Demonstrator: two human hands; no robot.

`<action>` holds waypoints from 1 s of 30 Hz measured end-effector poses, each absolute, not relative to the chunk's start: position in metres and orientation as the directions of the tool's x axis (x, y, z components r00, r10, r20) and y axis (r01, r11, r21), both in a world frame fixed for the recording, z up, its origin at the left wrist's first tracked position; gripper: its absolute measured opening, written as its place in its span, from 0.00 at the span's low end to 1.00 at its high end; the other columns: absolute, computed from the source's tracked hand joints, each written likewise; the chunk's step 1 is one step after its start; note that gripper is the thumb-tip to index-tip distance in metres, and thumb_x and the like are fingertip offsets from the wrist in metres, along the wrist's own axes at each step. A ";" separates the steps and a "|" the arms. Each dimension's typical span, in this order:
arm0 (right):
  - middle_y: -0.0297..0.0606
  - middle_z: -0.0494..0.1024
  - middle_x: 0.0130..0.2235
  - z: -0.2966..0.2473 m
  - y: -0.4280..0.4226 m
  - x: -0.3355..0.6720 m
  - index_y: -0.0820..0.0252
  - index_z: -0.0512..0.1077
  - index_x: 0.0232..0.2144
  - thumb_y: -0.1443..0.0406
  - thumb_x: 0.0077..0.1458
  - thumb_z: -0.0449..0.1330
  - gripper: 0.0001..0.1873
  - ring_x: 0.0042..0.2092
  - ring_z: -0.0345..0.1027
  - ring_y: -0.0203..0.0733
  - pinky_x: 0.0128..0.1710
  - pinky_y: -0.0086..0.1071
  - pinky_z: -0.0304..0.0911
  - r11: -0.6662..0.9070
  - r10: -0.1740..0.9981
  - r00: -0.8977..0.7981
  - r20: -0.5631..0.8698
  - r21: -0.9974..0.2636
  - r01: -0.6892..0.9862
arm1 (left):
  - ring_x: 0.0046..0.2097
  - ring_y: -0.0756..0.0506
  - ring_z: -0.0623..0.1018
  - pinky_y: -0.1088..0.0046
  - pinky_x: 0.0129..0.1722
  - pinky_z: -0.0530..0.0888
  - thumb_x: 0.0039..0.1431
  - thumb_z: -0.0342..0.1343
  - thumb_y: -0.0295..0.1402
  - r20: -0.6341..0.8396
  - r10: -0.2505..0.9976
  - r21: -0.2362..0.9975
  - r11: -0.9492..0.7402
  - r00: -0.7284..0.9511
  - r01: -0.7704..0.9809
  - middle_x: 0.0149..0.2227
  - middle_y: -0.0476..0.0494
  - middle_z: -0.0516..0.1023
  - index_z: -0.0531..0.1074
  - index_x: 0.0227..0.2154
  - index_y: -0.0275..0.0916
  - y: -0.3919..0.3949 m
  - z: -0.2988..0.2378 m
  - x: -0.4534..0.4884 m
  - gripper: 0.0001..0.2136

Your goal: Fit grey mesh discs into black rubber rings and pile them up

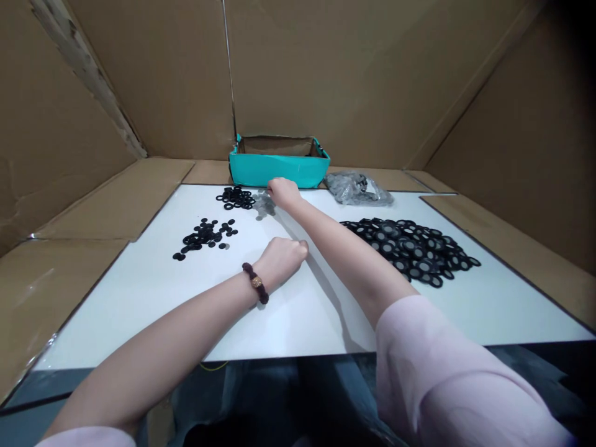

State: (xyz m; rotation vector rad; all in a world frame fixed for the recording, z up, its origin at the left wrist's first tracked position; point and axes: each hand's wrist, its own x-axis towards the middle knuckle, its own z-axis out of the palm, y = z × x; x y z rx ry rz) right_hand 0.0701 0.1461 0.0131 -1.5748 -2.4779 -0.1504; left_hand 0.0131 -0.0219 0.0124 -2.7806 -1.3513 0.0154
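Observation:
My left hand [282, 259], with a dark beaded bracelet [256, 282] at the wrist, is closed in a fist low over the middle of the white tabletop [298, 329]. Whatever its fingers hold is hidden. Farther out, my right hand [283, 191] has its fingers drawn together beside a small pile of translucent grey discs [264, 206]. Anything in that pinch is too small or covered to make out. Left of those discs lies a heap of black rings [236, 197]. Small black discs [205, 234] are scattered nearer to me on the left.
A turquoise-covered open box [279, 171] stands at the back edge behind my right hand. To its right rests a clear plastic bag [358, 188] with grey contents. A large pile of black rings with pale centres [414, 248] spreads on the right. Cardboard walls [372, 81] surround the table.

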 end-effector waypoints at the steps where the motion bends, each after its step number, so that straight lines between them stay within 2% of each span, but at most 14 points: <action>1: 0.49 0.75 0.44 0.017 0.146 0.073 0.64 0.74 0.38 0.70 0.58 0.49 0.14 0.45 0.68 0.50 0.37 0.33 0.61 0.413 0.889 -0.388 0.242 -0.057 0.909 | 0.35 0.39 0.79 0.68 0.29 0.71 0.55 0.43 0.16 0.006 0.789 -0.054 -0.613 0.614 0.788 0.28 0.34 0.77 0.67 0.36 0.28 -0.022 0.013 0.013 0.11; 4: 0.48 0.76 0.41 0.030 0.139 0.087 0.65 0.72 0.37 0.68 0.59 0.48 0.13 0.43 0.68 0.47 0.38 0.32 0.60 0.391 0.885 -0.305 0.351 -0.207 0.897 | 0.35 0.39 0.79 0.68 0.30 0.71 0.54 0.42 0.16 -0.009 0.801 -0.059 -0.599 0.599 0.799 0.28 0.35 0.77 0.67 0.37 0.28 -0.023 0.015 0.012 0.12; 8: 0.43 0.76 0.32 0.043 0.110 0.115 0.65 0.69 0.31 0.67 0.58 0.50 0.10 0.36 0.68 0.41 0.37 0.30 0.60 0.407 0.867 -0.179 0.464 -0.456 0.791 | 0.35 0.40 0.79 0.69 0.31 0.70 0.53 0.43 0.16 -0.014 0.823 -0.057 -0.568 0.568 0.821 0.27 0.37 0.76 0.67 0.37 0.29 -0.022 0.016 0.011 0.12; 10: 0.39 0.74 0.27 0.044 0.088 0.132 0.63 0.67 0.27 0.67 0.57 0.51 0.09 0.30 0.67 0.37 0.32 0.29 0.61 0.388 0.897 -0.133 0.421 -0.609 0.692 | 0.35 0.41 0.79 0.70 0.31 0.70 0.54 0.43 0.17 -0.017 0.830 -0.060 -0.558 0.558 0.828 0.27 0.37 0.76 0.67 0.37 0.30 -0.022 0.016 0.011 0.11; 12: 0.35 0.71 0.23 0.043 0.062 0.149 0.62 0.65 0.25 0.67 0.56 0.52 0.08 0.24 0.65 0.34 0.27 0.27 0.60 0.340 0.938 -0.147 0.313 -0.762 0.552 | 0.34 0.41 0.79 0.70 0.31 0.70 0.55 0.43 0.18 -0.017 0.834 -0.072 -0.551 0.551 0.832 0.27 0.38 0.76 0.67 0.37 0.31 -0.022 0.017 0.012 0.11; 14: 0.33 0.70 0.21 0.040 0.037 0.165 0.63 0.64 0.23 0.68 0.53 0.54 0.08 0.22 0.63 0.31 0.24 0.25 0.59 0.269 0.962 -0.173 0.214 -0.855 0.443 | 0.33 0.42 0.78 0.70 0.31 0.70 0.56 0.41 0.19 -0.014 0.838 -0.086 -0.545 0.546 0.834 0.27 0.38 0.76 0.66 0.37 0.31 -0.022 0.017 0.012 0.11; 19: 0.29 0.70 0.19 0.029 -0.005 0.190 0.62 0.62 0.23 0.70 0.49 0.59 0.08 0.19 0.62 0.28 0.22 0.23 0.58 0.082 0.984 -0.172 0.036 -0.959 0.271 | 0.30 0.43 0.77 0.71 0.28 0.67 0.57 0.41 0.21 -0.014 0.840 -0.122 -0.540 0.543 0.833 0.27 0.39 0.76 0.66 0.36 0.33 -0.019 0.014 0.011 0.10; 24: 0.28 0.71 0.21 0.018 -0.016 0.193 0.61 0.63 0.31 0.69 0.45 0.62 0.12 0.21 0.65 0.30 0.23 0.24 0.61 0.037 0.965 -0.262 0.007 -0.993 0.112 | 0.27 0.43 0.75 0.72 0.24 0.60 0.61 0.40 0.27 0.027 0.860 -0.140 -0.502 0.510 0.853 0.26 0.39 0.76 0.66 0.34 0.35 -0.015 0.007 0.009 0.09; 26: 0.29 0.71 0.22 0.017 -0.017 0.192 0.63 0.66 0.33 0.68 0.44 0.63 0.12 0.23 0.66 0.31 0.24 0.25 0.63 0.050 0.945 -0.326 0.021 -0.996 0.080 | 0.27 0.43 0.75 0.71 0.24 0.59 0.62 0.40 0.29 0.064 0.866 -0.108 -0.489 0.497 0.866 0.25 0.40 0.75 0.66 0.34 0.36 -0.014 0.006 0.008 0.09; 30: 0.32 0.72 0.24 0.015 -0.020 0.190 0.65 0.70 0.29 0.67 0.44 0.62 0.07 0.25 0.66 0.31 0.28 0.26 0.65 0.038 0.907 -0.420 0.008 -0.997 0.064 | 0.26 0.45 0.72 0.72 0.25 0.58 0.63 0.41 0.33 0.228 0.882 0.034 -0.430 0.411 0.902 0.25 0.44 0.73 0.65 0.31 0.38 -0.014 0.006 0.007 0.10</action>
